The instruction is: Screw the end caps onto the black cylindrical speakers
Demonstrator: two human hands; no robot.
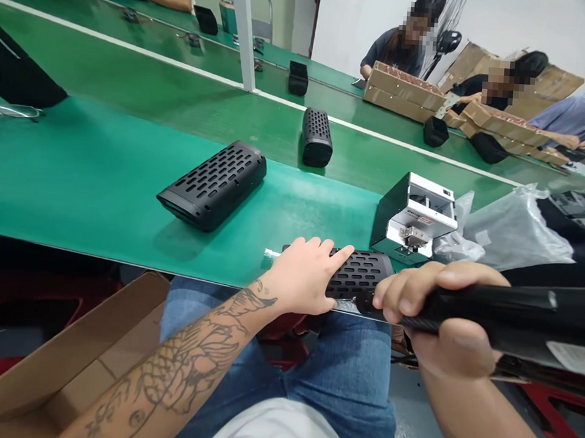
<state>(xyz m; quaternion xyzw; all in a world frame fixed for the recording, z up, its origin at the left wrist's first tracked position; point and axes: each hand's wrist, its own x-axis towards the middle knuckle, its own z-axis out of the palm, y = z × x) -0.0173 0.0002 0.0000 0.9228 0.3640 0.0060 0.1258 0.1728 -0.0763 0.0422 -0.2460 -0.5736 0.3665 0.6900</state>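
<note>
My left hand (303,276) presses down on a black cylindrical speaker (361,274) with a perforated grille, which lies at the near edge of the green workbench (100,172). My right hand (431,309) grips a black electric screwdriver (496,313), and its front end reaches the speaker's right end. My fingers hide that end of the speaker, so the contact point cannot be seen. Farther out, a similar black speaker (212,183) lies on its side, and another (317,137) stands upright.
A white and metal screw feeder (413,217) stands right of my hands, beside a translucent plastic bag (517,228). An open cardboard box (62,356) sits below the bench at left. Across the bench, co-workers sit among cardboard trays (404,93) and more black speakers.
</note>
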